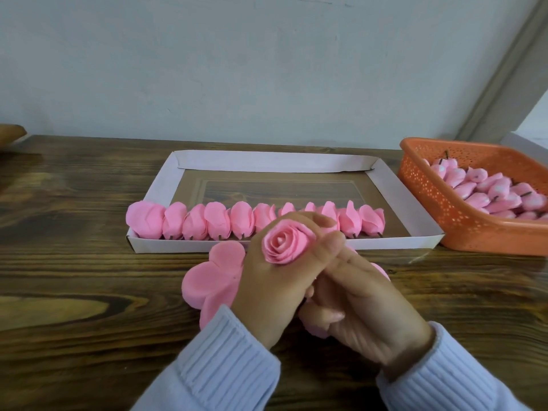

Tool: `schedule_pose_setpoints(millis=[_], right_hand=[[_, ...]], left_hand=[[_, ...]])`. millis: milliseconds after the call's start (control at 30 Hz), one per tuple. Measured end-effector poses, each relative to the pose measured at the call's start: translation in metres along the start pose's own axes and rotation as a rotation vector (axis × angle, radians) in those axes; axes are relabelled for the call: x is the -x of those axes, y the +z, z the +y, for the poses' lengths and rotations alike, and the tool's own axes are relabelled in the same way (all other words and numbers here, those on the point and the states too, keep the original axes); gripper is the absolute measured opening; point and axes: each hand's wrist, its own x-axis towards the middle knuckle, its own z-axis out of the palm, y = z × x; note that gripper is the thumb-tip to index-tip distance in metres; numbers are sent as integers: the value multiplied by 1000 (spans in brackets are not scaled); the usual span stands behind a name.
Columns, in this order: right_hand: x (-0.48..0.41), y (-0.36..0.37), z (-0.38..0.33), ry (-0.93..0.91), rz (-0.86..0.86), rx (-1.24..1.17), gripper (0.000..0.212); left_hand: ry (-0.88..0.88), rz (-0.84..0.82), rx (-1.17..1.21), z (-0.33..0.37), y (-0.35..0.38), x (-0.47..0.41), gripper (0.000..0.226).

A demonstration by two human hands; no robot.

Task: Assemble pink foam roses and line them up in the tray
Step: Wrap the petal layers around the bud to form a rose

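Observation:
A pink foam rose (285,243) with a spiral centre sits between both hands, just in front of the tray. My left hand (268,287) wraps it from the left and below. My right hand (360,304) presses its petals with the thumb and fingers from the right. Under my hands lies a stack of flat pink foam petal sheets (207,281) on the table. The white cardboard tray (394,191) holds a row of several finished roses (219,222) along its near wall.
An orange perforated basket (439,197) at the right holds several pink rose buds (492,191) on dark stems. The brown wooden table (74,262) meets a pale wall behind. A brown object (12,134) shows at the far left edge.

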Motion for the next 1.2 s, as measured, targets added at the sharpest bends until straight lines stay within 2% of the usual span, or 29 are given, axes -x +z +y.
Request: schedule_pose_setpoints(millis=[167, 300, 367, 500, 700, 833, 900, 1000, 1067, 1200], right_hand=[[-1, 5, 2, -30, 47, 46, 26], [1, 4, 2, 16, 44, 66, 53], [1, 3, 2, 8, 4, 26, 60], [1, 6, 1, -9, 35, 13, 27], [2, 6, 4, -14, 112, 140, 38], [5, 6, 1, -7, -39, 19, 30], [4, 8, 0, -2, -16, -12, 29], [4, 10, 1, 17, 77, 53, 13], [3, 10, 2, 29, 117, 133, 24], [4, 9, 3, -5, 72, 108, 21]], left_hand=[[12, -28, -32, 6, 1, 3, 11], [20, -12, -54, 7, 0, 4, 26], [49, -14, -73, 8, -1, 3, 23], [117, -70, -70, 8, -1, 1, 7], [103, -89, -99, 9, 0, 2, 16], [114, 24, -75, 9, -2, -1, 19], [114, 5, -80, 8, -1, 0, 16], [24, -48, -32, 8, 0, 3, 9], [-10, -82, -52, 9, 0, 4, 12], [12, -26, -89, 12, -1, 0, 25]])
